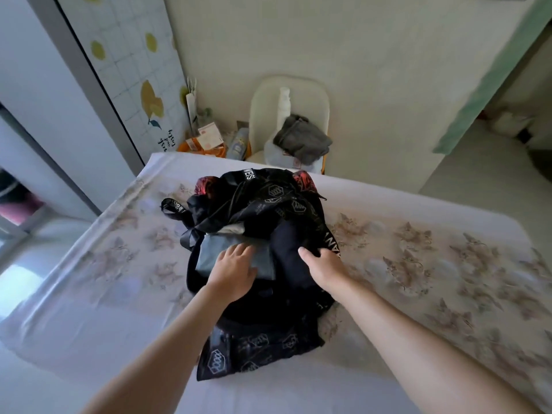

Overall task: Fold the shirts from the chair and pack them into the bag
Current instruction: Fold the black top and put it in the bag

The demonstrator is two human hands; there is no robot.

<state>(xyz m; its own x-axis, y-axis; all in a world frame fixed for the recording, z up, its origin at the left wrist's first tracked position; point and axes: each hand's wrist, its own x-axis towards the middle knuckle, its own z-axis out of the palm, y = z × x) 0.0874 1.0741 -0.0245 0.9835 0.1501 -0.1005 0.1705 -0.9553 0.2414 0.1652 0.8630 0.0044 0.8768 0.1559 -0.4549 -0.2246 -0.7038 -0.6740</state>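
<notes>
Fabric of the black bag [286, 204] is gripped at the rim by my right hand [324, 265], fingers curled round it, on the bed [418, 249]. My left hand [236, 271] lies flat, fingers straight, pressing a folded grey shirt [213, 249] in the bag's mouth. Another grey shirt [301, 137] sits on the white chair [263, 100] beyond the bed.

The black bag [254, 348], printed with white hexagon logos and fitted with lettered straps, lay open and slumped on the bed at centre frame. Inside, a folded grey shirt [227, 249] lay flat at the left of the opening, just beside a dark navy shirt [286, 243]. Red-patterned fabric [206, 185] showed at the far end. At upper centre, a crumpled grey shirt [301, 138] sat on a pale garment [274, 153] on the cream chair [263, 97].
</notes>
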